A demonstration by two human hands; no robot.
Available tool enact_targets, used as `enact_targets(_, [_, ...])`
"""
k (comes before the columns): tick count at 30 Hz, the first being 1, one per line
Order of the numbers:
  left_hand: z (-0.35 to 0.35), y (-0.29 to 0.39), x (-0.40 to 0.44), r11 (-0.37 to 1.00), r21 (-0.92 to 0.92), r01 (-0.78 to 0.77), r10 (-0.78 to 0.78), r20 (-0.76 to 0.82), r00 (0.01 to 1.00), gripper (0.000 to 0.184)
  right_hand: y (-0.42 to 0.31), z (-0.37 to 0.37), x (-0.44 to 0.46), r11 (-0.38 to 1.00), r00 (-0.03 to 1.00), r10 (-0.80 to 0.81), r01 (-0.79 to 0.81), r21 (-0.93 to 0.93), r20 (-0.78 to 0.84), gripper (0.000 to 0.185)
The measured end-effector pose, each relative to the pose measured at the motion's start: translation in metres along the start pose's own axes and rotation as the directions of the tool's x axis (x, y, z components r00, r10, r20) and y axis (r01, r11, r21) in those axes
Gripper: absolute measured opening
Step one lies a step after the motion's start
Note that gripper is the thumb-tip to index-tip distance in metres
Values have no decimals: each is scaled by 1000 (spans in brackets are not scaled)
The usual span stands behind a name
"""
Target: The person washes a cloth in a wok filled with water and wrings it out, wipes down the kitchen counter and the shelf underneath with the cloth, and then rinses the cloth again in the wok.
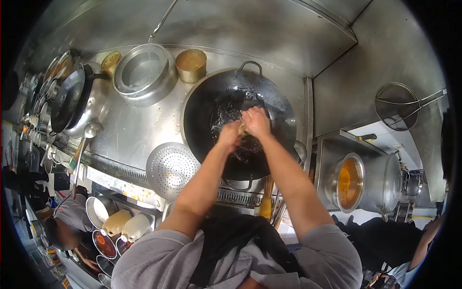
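Both my hands are over the middle of a large black wok [199,118] with wet, shiny liquid in its bottom. My left hand [230,134] is closed, its fingers bent inward. Beside it, a little higher and to the right, my right hand [256,121] is closed too, knuckles up. Something small and pale [242,129] shows between the two hands; its kind is hard to make out. At the wok's lower left lies a round perforated strainer [172,168].
A metal pot [168,82] stands under a tap [153,34], near a brass-coloured container [191,66]. A ladle [91,130] lies at left. To the right are a bowl of orange liquid [350,183], a tall pot [385,183] and a hanging wire skimmer [397,107]. Other people stand at both sides.
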State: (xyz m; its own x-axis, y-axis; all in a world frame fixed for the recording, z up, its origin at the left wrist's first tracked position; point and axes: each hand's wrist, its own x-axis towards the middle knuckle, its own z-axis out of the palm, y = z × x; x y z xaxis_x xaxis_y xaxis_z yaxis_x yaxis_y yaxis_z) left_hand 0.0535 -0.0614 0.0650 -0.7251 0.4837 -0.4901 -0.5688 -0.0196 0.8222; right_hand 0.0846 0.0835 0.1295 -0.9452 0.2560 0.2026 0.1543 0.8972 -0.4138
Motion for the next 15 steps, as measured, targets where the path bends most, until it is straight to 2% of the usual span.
enact_targets(1, [-21,0,8,973,202,-114,119,-13,993,24,13,-5,2,989,998,-43,48,-143,42,24])
enact_targets(2, [-42,1,16,893,401,-206,236,-26,972,25,19,-6,-1,989,998,-37,43,-144,47,24])
enact_targets(3, [-53,5,14,844,483,-233,293,-51,955,28,23,-8,-5,983,995,36,-18,-182,94,27])
enact_targets(4, [-47,38,-12,636,752,-176,388,-114,915,35,26,-8,-11,972,984,110,-77,-223,139,38])
enact_targets(5, [-40,70,-36,363,930,-62,494,-136,858,45,28,-8,-16,955,967,182,-130,-267,180,52])
enact_targets(6, [-44,70,-28,294,950,-101,487,-58,871,53,21,-1,-28,952,968,106,-33,-303,229,52])
enact_targets(7, [-38,72,-25,296,949,-103,486,-57,872,53,11,11,-46,941,960,32,64,-333,277,53])
enact_targets(9, [-21,74,-23,45,998,-54,167,46,985,48,1,30,-75,888,922,-45,213,-407,384,52])
enact_targets(10, [-24,55,-18,-30,994,-105,203,109,973,38,-14,18,-81,928,893,-37,197,-315,449,51])
enact_targets(11, [-30,43,-7,-30,994,-108,198,112,974,38,-26,3,-86,960,859,-34,169,-221,511,51])
enact_targets(12, [-31,42,-2,8,994,-105,154,103,983,33,-30,-10,-83,961,859,-26,162,-224,512,51])
enact_targets(13, [-27,47,-5,45,994,-104,108,99,989,29,-27,-23,-77,983,797,8,105,-152,603,53])
enact_targets(14, [-26,50,-11,75,986,-146,158,133,978,22,-22,-32,-72,996,724,33,34,-84,689,55])
enact_targets(15, [-22,55,-20,73,985,-154,153,142,978,22,-18,-38,-66,993,740,76,8,-122,668,53])
